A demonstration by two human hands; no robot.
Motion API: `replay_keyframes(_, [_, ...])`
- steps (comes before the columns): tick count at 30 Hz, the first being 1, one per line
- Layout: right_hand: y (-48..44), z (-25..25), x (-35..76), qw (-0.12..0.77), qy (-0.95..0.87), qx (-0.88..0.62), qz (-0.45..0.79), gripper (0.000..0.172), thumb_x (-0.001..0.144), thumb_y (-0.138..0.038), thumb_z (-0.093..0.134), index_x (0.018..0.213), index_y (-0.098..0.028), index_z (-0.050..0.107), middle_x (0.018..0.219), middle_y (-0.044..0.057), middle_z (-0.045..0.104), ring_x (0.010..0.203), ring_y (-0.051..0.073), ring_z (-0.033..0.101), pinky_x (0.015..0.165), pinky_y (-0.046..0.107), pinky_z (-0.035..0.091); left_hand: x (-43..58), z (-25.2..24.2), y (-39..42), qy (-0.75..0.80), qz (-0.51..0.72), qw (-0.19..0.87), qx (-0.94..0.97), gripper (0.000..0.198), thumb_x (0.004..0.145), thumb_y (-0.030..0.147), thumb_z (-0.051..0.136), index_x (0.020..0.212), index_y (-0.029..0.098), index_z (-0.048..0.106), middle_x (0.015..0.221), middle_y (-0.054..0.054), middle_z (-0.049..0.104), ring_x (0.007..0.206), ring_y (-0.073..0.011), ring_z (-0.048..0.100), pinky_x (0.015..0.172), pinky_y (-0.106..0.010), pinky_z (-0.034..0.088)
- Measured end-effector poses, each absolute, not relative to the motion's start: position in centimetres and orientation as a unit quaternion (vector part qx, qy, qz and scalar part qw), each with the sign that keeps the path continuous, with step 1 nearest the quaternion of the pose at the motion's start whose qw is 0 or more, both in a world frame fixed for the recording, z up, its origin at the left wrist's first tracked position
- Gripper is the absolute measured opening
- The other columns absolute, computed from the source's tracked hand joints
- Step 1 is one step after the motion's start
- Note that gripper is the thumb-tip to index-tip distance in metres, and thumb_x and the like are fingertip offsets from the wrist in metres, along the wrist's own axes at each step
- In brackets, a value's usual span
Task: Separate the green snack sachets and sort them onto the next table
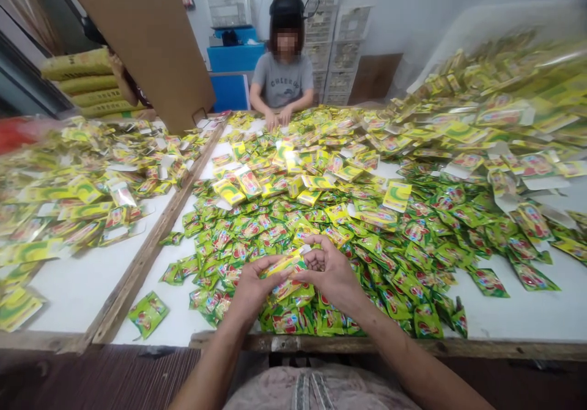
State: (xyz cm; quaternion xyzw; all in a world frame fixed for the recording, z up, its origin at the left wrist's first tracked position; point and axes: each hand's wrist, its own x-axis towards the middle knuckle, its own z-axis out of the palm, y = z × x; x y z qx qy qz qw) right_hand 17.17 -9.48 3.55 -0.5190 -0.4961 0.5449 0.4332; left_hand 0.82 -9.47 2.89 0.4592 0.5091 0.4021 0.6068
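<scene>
Pinching a yellow rectangular cardboard box [285, 269] in the left hand [257, 285]. Touching its two-o'clock end with the loosely curled right hand [334, 275], hold unclear, above glossy green plastic packets [389, 275].

Bright room, blurred, stretched edges.

The garment [367, 388] was a light, muted pink-grey fabric with a faint mottled pattern. Two narrow grey-white trim bands [301, 391] ran lengthwise along its front, their spacing widening toward the lower edge of the view. Creases showed beside the trim bands. The left forearm [213, 349] and right forearm [410, 349] were bare, as were the left grip [260, 283] and right grip [334, 270].
</scene>
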Motion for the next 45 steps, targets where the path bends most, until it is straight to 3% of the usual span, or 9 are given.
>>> replay_keyframes(4, [-9.5, 4.1, 17.6, 0.390, -0.498, -0.495, 0.596, 0.068, 0.061, -0.022, 0.073, 0.121, -0.022, 0.040, 0.059, -0.008, 0.054, 0.055, 0.011, 0.053, 0.053, 0.024, 0.041, 1.0, 3.0, -9.9, 0.513, 0.397, 0.602, 0.466, 0.030, 0.063, 0.035, 0.073, 0.087, 0.016, 0.072, 0.090, -0.006, 0.069, 0.085, -0.0200, 0.060, 0.078, -0.028, 0.044])
replay_keyframes(9, [-9.5, 3.3, 17.4, 0.395, -0.499, -0.444, 0.630, 0.072, 0.067, -0.023, 0.069, 0.131, -0.024, 0.035, 0.070, -0.005, 0.060, 0.061, 0.012, 0.056, 0.058, 0.025, 0.046, 1.1, 2.6, -9.9, 0.510, 0.410, 0.644, 0.396, 0.031, 0.057, 0.031, 0.078, 0.083, 0.015, 0.071, 0.084, -0.004, 0.069, 0.074, -0.0160, 0.060, 0.072, -0.025, 0.046])
replay_keyframes(13, [-9.9, 3.3, 17.3, 0.449, -0.510, -0.496, 0.542, 0.069, 0.065, -0.022, 0.069, 0.128, -0.024, 0.039, 0.083, -0.001, 0.063, 0.073, 0.015, 0.060, 0.068, 0.028, 0.048, 1.2, 2.5, -9.8, 0.488, 0.421, 0.684, 0.342, 0.044, 0.050, 0.025, 0.082, 0.090, 0.016, 0.069, 0.084, -0.004, 0.070, 0.069, -0.0157, 0.062, 0.070, -0.027, 0.048])
replay_keyframes(17, [-10.3, 4.2, 17.3, 0.414, -0.569, -0.557, 0.441, 0.060, 0.072, -0.020, 0.060, 0.128, -0.026, 0.039, 0.071, -0.004, 0.064, 0.067, 0.015, 0.059, 0.067, 0.029, 0.044, 1.4, 2.4, -9.9, 0.500, 0.450, 0.663, 0.329, 0.045, 0.049, 0.025, 0.083, 0.090, 0.015, 0.068, 0.085, -0.006, 0.070, 0.071, -0.0178, 0.063, 0.071, -0.029, 0.049])
replay_keyframes(23, [-9.9, 4.6, 17.7, 0.330, -0.616, -0.538, 0.471, 0.057, 0.077, -0.022, 0.056, 0.131, -0.022, 0.037, 0.062, -0.006, 0.061, 0.054, 0.012, 0.051, 0.057, 0.025, 0.038, 1.4, 2.0, -10.2, 0.511, 0.462, 0.655, 0.309, 0.042, 0.050, 0.025, 0.082, 0.088, 0.016, 0.068, 0.082, -0.003, 0.070, 0.068, -0.0162, 0.063, 0.071, -0.029, 0.050])
replay_keyframes(31, [-10.6, 4.1, 16.9, 0.398, -0.577, -0.535, 0.472, 0.076, 0.072, -0.022, 0.064, 0.137, -0.025, 0.027, 0.088, 0.000, 0.067, 0.080, 0.017, 0.062, 0.075, 0.031, 0.046, 0.5, 1.9, -10.0, 0.534, 0.450, 0.622, 0.354, 0.041, 0.053, 0.028, 0.080, 0.091, 0.017, 0.068, 0.090, -0.005, 0.070, 0.075, -0.0183, 0.064, 0.074, -0.028, 0.050])
replay_keyframes(35, [-10.4, 3.5, 16.3, 0.381, -0.554, -0.525, 0.523, 0.072, 0.071, -0.020, 0.063, 0.136, -0.025, 0.031, 0.078, -0.001, 0.068, 0.071, 0.016, 0.060, 0.066, 0.028, 0.045, 0.4, 2.0, -10.1, 0.524, 0.439, 0.640, 0.352, 0.041, 0.055, 0.031, 0.079, 0.092, 0.017, 0.068, 0.088, -0.005, 0.071, 0.076, -0.0191, 0.065, 0.075, -0.029, 0.050])
replay_keyframes(40, [-9.8, 2.6, 16.2, 0.356, -0.555, -0.524, 0.539, 0.070, 0.072, -0.021, 0.062, 0.136, -0.024, 0.033, 0.066, -0.004, 0.065, 0.052, 0.011, 0.049, 0.050, 0.022, 0.035, 0.5, 1.8, -10.2, 0.538, 0.446, 0.631, 0.335, 0.044, 0.054, 0.031, 0.080, 0.093, 0.015, 0.068, 0.088, -0.007, 0.071, 0.076, -0.0202, 0.065, 0.073, -0.030, 0.050])
replay_keyframes(45, [-10.1, 2.8, 15.9, 0.377, -0.570, -0.503, 0.529, 0.069, 0.074, -0.023, 0.062, 0.137, -0.025, 0.033, 0.068, -0.004, 0.065, 0.062, 0.014, 0.056, 0.064, 0.027, 0.042, 0.7, 1.9, -10.1, 0.536, 0.452, 0.642, 0.309, 0.046, 0.051, 0.032, 0.081, 0.092, 0.015, 0.069, 0.084, -0.006, 0.071, 0.071, -0.0195, 0.064, 0.068, -0.030, 0.050])
